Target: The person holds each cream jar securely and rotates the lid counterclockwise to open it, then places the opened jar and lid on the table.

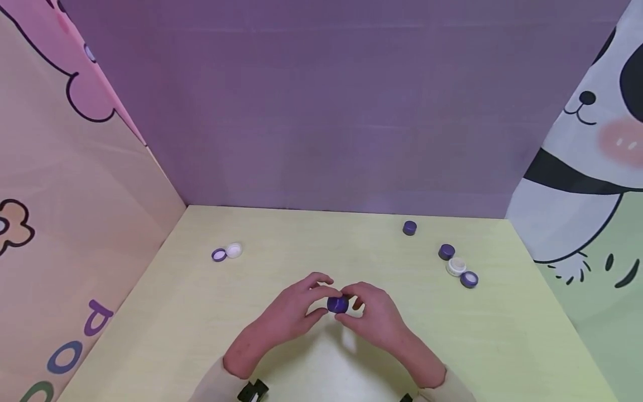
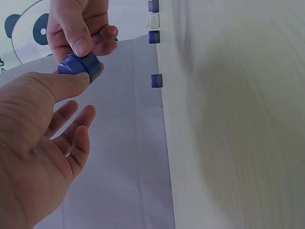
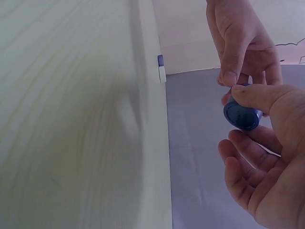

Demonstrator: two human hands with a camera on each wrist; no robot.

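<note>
Left hand (image 1: 295, 309) and right hand (image 1: 374, 317) pinching a round, purple, plastic-looking container (image 1: 337, 305) above the pale, wood-grained surface (image 1: 150, 346), and uneven pressure could flip it loose!

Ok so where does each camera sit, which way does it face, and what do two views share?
Head: worn on the head, facing forward and down at the table; left hand, right hand and sleeves show.
Left wrist: worn there, facing the purple container; left hand near, right hand at top.
Right wrist: worn there, facing the purple container; right hand near, left hand at top.
Shared: both wrist views show the purple wall and both hands pinching the purple container.
</note>
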